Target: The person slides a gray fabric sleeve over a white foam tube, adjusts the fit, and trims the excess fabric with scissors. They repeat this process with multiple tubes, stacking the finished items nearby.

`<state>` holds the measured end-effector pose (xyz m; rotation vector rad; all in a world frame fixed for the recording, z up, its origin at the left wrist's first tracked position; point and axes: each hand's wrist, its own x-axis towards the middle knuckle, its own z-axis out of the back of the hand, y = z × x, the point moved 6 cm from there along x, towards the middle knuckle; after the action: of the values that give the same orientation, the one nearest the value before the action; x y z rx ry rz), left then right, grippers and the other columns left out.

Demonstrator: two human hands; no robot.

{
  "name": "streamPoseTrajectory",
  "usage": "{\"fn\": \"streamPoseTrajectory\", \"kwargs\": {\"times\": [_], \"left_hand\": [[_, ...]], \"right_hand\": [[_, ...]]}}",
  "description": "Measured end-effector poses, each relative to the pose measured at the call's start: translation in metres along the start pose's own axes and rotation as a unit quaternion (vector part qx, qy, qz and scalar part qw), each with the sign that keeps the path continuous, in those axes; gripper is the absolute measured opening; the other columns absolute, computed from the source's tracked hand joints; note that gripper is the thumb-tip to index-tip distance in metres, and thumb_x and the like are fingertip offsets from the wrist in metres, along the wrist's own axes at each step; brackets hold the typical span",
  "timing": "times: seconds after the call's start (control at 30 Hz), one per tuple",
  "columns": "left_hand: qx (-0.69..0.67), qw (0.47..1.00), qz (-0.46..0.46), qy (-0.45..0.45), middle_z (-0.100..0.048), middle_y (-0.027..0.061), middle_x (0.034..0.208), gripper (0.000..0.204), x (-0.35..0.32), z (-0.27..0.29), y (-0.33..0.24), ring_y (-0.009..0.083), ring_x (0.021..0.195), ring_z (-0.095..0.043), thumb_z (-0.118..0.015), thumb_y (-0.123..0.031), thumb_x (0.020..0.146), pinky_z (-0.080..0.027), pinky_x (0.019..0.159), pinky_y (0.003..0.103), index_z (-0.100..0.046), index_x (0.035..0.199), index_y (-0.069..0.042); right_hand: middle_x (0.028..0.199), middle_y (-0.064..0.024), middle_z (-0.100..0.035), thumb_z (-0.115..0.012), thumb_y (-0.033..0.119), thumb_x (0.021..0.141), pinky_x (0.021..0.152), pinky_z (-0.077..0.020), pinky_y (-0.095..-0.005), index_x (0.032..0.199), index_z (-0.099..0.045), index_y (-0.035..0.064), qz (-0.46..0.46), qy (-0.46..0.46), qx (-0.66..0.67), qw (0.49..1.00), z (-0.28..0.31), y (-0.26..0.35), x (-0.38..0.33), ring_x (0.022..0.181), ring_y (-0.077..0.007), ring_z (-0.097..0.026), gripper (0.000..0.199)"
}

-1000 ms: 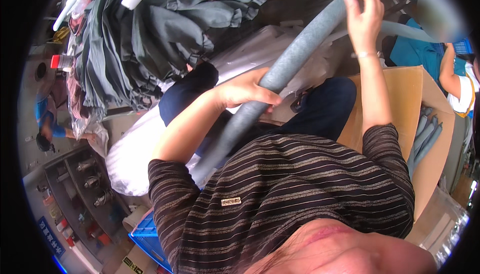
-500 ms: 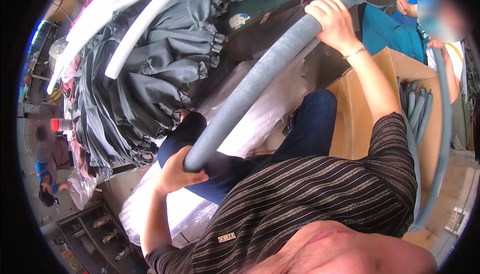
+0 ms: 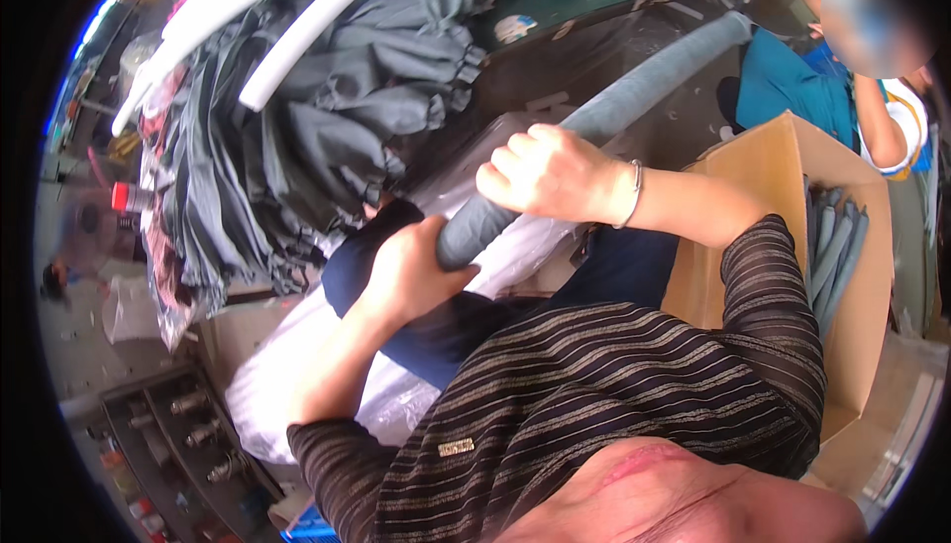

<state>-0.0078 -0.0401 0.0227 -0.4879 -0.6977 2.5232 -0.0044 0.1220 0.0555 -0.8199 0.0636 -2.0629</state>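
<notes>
A: What are the two hands on?

B: Both are on one long grey foam tube. The left hand is clenched round its near end, fingers wrapped over the blunt tip, just above the lap. The right hand grips the same tube a little further up, its fingers curled over the top of it. A thin bracelet sits on that wrist.

A: And how does the tube lie?

B: On a slant. From the left fingers it runs up and away to the right, past the right fingers, and its far end reaches toward the person in a teal top at the upper right.

A: What is under the hands?

B: Beneath the fingers lies a bulky clear plastic bag with pale contents, resting across the dark blue trousers. The striped sleeves belong to the one holding the tube.

A: Anything to the sides?

B: To the right of the right fingers stands an open cardboard box, with more grey foam tubes upright inside it. To the left of and above the left fingers hangs a heap of grey fabric, and white foam tubes lie over it.
</notes>
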Motion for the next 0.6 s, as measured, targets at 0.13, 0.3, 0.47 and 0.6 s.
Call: {"fn": "streamPoseTrajectory", "kwargs": {"times": [0.13,0.3,0.47,0.6], "left_hand": [[-0.021,0.999,-0.043,-0.001,-0.067,0.0229,0.083,0.046,0.004,-0.011,-0.002,0.0387,0.082,-0.066,-0.083,-0.028,0.064,-0.053,0.074,0.042,-0.064,0.094,0.001],[-0.083,0.994,-0.058,-0.049,-0.068,0.0206,0.083,0.041,0.021,0.003,-0.01,0.0363,0.081,-0.067,-0.083,-0.027,0.064,-0.053,0.073,0.041,-0.066,0.09,0.0],[-0.123,0.988,-0.063,-0.069,-0.069,0.0173,0.086,0.042,0.025,0.016,-0.016,0.0346,0.081,-0.068,-0.083,-0.028,0.064,-0.053,0.073,0.039,-0.066,0.091,-0.001],[-0.138,0.99,-0.034,0.002,-0.069,0.0174,0.084,0.047,0.026,0.025,-0.009,0.0304,0.079,-0.068,-0.085,-0.032,0.064,-0.052,0.074,0.036,-0.066,0.091,0.001]], "right_hand": [[0.064,0.0014,-0.051,-0.061,0.021,0.075,0.055,-0.0404,-0.0259,0.074,-0.054,0.0131,0.032,0.001,-0.001,0.999,0.001,0.021,0.016,0.061,-0.0128,-0.054,0.011],[0.068,0.0012,-0.048,-0.062,0.017,0.072,0.057,-0.0413,-0.0263,0.081,-0.055,0.011,0.037,-0.068,-0.02,0.997,-0.001,0.025,0.029,0.061,-0.0136,-0.05,0.013],[0.071,0.0005,-0.05,-0.063,0.017,0.07,0.059,-0.0414,-0.0261,0.081,-0.057,0.0106,0.039,-0.058,-0.031,0.997,0.005,0.021,0.042,0.064,-0.0137,-0.052,0.014],[0.069,0.004,-0.053,-0.064,0.021,0.077,0.062,-0.0424,-0.0243,0.079,-0.058,0.0147,0.074,-0.056,-0.087,0.992,0.006,0.01,0.048,0.068,-0.0094,-0.056,0.009]]}}
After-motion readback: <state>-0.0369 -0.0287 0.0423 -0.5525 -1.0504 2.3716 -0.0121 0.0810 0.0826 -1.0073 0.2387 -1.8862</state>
